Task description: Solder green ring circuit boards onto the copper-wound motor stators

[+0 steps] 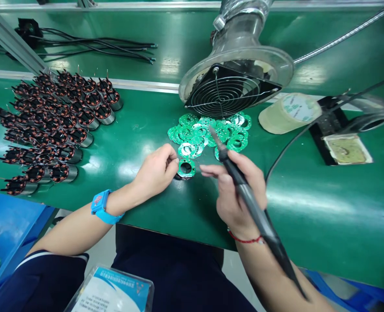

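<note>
One curled left hand (157, 170), right hand (229, 203) gripping tilted soldering iron (258, 217)

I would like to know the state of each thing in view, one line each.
Iron: held in right hand, tip forward.
Front board: over a dark piece, at left hand.
Other boards: heaped, overlapping.
Coils: grouped, wire ends sticking up.
Fan: tilted; running or not unclear.
Cables: laid together, ends loose.
Sponge: yellowish, wetness unclear.
Wristband: worn.

I see a pass between the stators (60, 119) and left hand (157, 169); fume-extractor fan (224, 93) blocks beyond the ring-shaped PCBs (195, 139), soldering-iron cable (292, 139) crosses right.
</note>
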`<state>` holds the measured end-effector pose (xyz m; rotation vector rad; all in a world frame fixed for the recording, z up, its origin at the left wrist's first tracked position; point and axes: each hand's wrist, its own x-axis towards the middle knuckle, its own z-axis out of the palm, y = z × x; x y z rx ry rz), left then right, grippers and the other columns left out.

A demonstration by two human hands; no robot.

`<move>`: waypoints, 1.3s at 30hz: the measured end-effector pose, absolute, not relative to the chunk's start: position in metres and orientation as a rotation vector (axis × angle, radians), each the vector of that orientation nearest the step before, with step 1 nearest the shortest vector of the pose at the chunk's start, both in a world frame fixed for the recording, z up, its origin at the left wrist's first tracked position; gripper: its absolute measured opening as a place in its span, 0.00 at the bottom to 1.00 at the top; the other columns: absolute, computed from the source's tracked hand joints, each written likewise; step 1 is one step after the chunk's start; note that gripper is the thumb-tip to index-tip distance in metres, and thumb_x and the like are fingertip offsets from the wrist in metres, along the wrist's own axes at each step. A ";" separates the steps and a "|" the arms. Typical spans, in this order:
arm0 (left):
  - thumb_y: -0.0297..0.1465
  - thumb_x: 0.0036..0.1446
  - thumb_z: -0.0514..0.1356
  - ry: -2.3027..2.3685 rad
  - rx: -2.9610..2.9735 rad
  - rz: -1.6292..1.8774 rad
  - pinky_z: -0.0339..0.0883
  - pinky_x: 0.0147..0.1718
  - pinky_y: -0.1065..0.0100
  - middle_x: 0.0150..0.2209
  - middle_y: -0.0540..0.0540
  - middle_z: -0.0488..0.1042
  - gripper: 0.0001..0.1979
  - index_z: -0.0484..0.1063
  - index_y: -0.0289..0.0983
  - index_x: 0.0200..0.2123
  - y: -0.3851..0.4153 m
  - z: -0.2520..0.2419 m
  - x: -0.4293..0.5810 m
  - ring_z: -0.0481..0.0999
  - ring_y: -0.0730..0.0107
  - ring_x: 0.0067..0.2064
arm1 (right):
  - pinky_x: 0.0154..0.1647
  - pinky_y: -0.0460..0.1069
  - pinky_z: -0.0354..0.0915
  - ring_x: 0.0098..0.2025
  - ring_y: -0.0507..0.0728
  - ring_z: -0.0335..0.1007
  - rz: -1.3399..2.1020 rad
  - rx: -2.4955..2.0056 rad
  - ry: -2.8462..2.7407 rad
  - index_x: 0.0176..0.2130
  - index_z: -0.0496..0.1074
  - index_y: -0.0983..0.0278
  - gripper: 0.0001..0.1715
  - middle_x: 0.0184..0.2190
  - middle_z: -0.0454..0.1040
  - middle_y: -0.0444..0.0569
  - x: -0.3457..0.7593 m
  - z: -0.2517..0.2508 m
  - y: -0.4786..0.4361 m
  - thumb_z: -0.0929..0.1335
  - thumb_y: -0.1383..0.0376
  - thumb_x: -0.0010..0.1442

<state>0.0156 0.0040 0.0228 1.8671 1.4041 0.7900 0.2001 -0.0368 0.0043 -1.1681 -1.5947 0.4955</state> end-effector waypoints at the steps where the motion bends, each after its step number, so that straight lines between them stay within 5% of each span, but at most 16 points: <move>1: 0.22 0.57 0.54 1.406 1.862 0.788 0.56 0.29 0.70 0.25 0.54 0.63 0.07 0.60 0.37 0.29 0.004 0.022 0.016 0.63 0.75 0.28 | 0.48 0.56 0.74 0.44 0.58 0.79 0.512 -1.227 -1.643 0.58 0.64 0.58 0.20 0.41 0.80 0.50 0.199 0.005 -0.035 0.64 0.64 0.67; 6: 0.22 0.57 0.52 1.345 1.722 0.737 0.64 0.32 0.69 0.33 0.50 0.69 0.05 0.63 0.37 0.36 0.008 0.020 0.009 0.69 0.72 0.33 | 0.53 0.59 0.71 0.52 0.61 0.74 0.592 -1.365 -1.869 0.59 0.60 0.58 0.28 0.50 0.76 0.52 0.196 0.003 -0.029 0.69 0.59 0.62; 11: 0.27 0.53 0.62 1.062 2.023 0.568 0.63 0.55 0.51 0.55 0.37 0.65 0.28 0.57 0.36 0.56 0.003 0.013 0.003 0.66 0.53 0.56 | 0.49 0.57 0.71 0.49 0.60 0.76 0.483 -1.414 -1.850 0.59 0.59 0.58 0.27 0.47 0.77 0.51 0.191 0.002 -0.034 0.67 0.57 0.64; 22: 0.26 0.54 0.62 1.114 2.172 0.650 0.63 0.54 0.48 0.50 0.38 0.66 0.25 0.59 0.36 0.54 0.004 0.001 0.012 0.64 0.53 0.52 | 0.44 0.52 0.63 0.38 0.57 0.75 -0.010 -1.422 -1.976 0.54 0.68 0.63 0.16 0.39 0.80 0.50 0.179 -0.005 -0.038 0.62 0.64 0.68; 26: 0.25 0.53 0.61 1.051 2.151 0.695 0.62 0.55 0.49 0.51 0.39 0.67 0.23 0.62 0.36 0.53 0.007 0.001 0.009 0.63 0.54 0.53 | 0.47 0.55 0.65 0.44 0.60 0.75 0.084 -1.401 -1.920 0.55 0.66 0.64 0.19 0.43 0.80 0.52 0.178 -0.011 -0.034 0.63 0.62 0.66; 31: 0.22 0.49 0.59 0.969 2.096 0.799 0.58 0.60 0.49 0.56 0.37 0.65 0.36 0.51 0.36 0.61 0.007 -0.002 0.008 0.63 0.53 0.59 | 0.51 0.59 0.68 0.51 0.63 0.73 0.345 -1.357 -1.849 0.57 0.63 0.61 0.25 0.51 0.76 0.54 0.176 -0.014 -0.029 0.66 0.58 0.62; 39: 0.25 0.51 0.62 1.000 1.955 0.835 0.62 0.59 0.50 0.56 0.34 0.62 0.34 0.49 0.36 0.58 0.009 -0.009 0.007 0.68 0.56 0.56 | 0.48 0.60 0.70 0.44 0.62 0.73 0.393 -1.373 -1.768 0.52 0.68 0.62 0.20 0.41 0.77 0.52 0.174 -0.011 -0.018 0.67 0.63 0.59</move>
